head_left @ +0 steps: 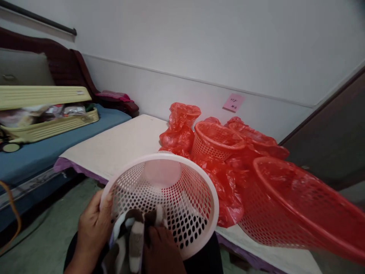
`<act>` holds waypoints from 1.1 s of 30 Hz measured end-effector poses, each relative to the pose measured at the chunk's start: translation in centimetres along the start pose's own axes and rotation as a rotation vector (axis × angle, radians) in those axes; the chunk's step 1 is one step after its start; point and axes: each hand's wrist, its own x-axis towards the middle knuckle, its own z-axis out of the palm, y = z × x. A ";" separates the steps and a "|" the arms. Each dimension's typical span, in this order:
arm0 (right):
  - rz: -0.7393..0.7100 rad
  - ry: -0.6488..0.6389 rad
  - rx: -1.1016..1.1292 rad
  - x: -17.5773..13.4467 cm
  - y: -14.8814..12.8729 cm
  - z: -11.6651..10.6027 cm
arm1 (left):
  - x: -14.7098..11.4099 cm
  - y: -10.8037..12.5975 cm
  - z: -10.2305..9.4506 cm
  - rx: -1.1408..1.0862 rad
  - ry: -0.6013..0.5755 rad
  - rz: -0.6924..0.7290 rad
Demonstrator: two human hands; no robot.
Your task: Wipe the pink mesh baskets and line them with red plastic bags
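A white plastic basket with a holed wall is tilted so its mouth faces me, resting over my lap. My left hand grips its rim on the left, thumb over the edge. Inside the basket's mouth, my right hand is closed on a brown-and-white striped cloth, pressing it against the lower wall. Part of the cloth hangs out over the rim towards me. The fingertips of my right hand are partly hidden by the cloth.
Several red baskets, one a large red basket, stand at right with red plastic bags on a white-topped table. At left, an open yellow suitcase lies on a blue bed. A pink note hangs on the wall.
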 end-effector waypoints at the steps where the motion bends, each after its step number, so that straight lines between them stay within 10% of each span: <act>1: -0.012 0.082 -0.016 0.0 0.0 0.4 | 0.2 0.7 0.3 -0.010 -0.018 0.016; 6: -0.071 0.266 0.014 1.8 0.4 -0.3 | 0.5 3.1 1.0 -0.073 -0.045 0.070; 11: 0.002 0.270 0.214 4.2 -0.8 -2.8 | -2.4 1.2 1.7 -0.223 -0.102 -0.162; 15: 0.020 -0.047 0.168 4.5 -0.4 -3.0 | -4.8 -1.7 2.0 -0.180 -0.117 -0.305; 23: 0.226 -0.534 -0.299 5.6 5.8 -6.7 | -3.3 -1.5 1.3 0.098 -0.079 0.022; 33: 0.439 -0.288 -0.099 6.7 6.3 -4.7 | -4.1 -0.6 1.5 -0.002 0.071 -0.115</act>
